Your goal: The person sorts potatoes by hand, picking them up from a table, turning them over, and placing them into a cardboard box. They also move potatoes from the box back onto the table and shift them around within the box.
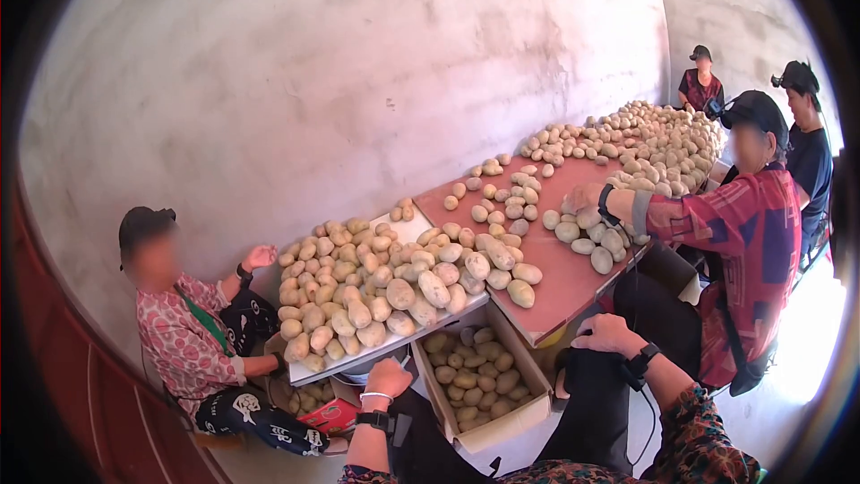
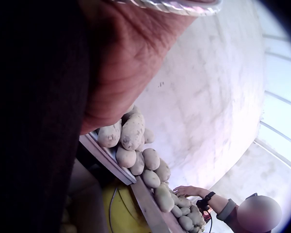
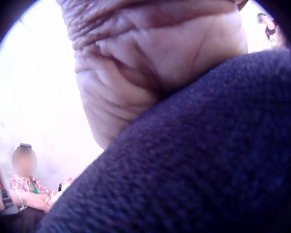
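My left hand (image 1: 389,378) rests on my left knee at the lower middle of the head view; in the left wrist view its palm (image 2: 131,63) lies against dark cloth. On my right knee rests my right hand (image 1: 609,335), fingers loosely bent, holding nothing; its palm (image 3: 160,58) presses on the dark trouser leg (image 3: 184,160) in the right wrist view. Between my knees stands an open cardboard box (image 1: 536,376) with potatoes (image 1: 475,378) inside. Beyond it, potatoes (image 1: 358,282) are heaped on a white table (image 1: 414,229).
A red-brown tabletop (image 1: 560,273) with more potatoes extends to the back right. One person (image 1: 193,332) sits at the left beside a red box (image 1: 333,416). Another person (image 1: 752,224) reaches over the potatoes at the right, with two more people behind.
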Tool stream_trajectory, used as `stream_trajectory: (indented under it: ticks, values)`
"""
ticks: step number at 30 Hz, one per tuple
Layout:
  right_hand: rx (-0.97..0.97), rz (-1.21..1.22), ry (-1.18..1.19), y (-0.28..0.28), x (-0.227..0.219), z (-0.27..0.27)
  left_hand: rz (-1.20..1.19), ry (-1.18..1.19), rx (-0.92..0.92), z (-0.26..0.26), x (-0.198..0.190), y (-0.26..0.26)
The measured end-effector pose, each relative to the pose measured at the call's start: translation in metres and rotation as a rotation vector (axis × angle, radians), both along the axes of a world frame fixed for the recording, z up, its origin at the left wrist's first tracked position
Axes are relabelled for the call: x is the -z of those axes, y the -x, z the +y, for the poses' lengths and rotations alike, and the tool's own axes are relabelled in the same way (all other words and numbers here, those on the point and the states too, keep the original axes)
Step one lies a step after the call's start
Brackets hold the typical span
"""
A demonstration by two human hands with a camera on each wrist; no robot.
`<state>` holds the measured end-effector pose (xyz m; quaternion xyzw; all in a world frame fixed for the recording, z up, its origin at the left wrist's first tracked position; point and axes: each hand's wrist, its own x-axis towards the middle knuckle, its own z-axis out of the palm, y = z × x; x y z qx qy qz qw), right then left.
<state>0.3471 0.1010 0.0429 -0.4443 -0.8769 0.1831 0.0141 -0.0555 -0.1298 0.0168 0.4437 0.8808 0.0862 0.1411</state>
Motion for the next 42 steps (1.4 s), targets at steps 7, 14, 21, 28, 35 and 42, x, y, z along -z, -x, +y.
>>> stream_trajectory:
  ticks: [7, 14, 21, 28, 35, 42]
  values:
    - [-0.012, 0.038, 0.009, -0.004, 0.000, 0.000, 0.009, -0.089, -0.019, -0.001, 0.008, 0.006]
    - [-0.008, 0.072, 0.001, -0.005, 0.003, 0.002, -0.021, -0.041, -0.011, -0.001, 0.000, 0.003]
    - [-0.022, 0.027, -0.007, 0.000, 0.000, 0.003, -0.029, 0.000, 0.022, -0.005, -0.001, 0.006]
    - [-0.017, 0.053, 0.001, -0.003, 0.004, 0.006, -0.028, -0.047, 0.039, -0.002, 0.003, 0.015]
    - [-0.040, 0.081, -0.005, -0.003, 0.005, 0.007, -0.053, -0.058, 0.005, -0.005, 0.003, 0.014]
    - [-0.027, 0.075, -0.004, -0.002, 0.006, 0.007, -0.052, -0.082, 0.012, -0.005, 0.004, 0.015]
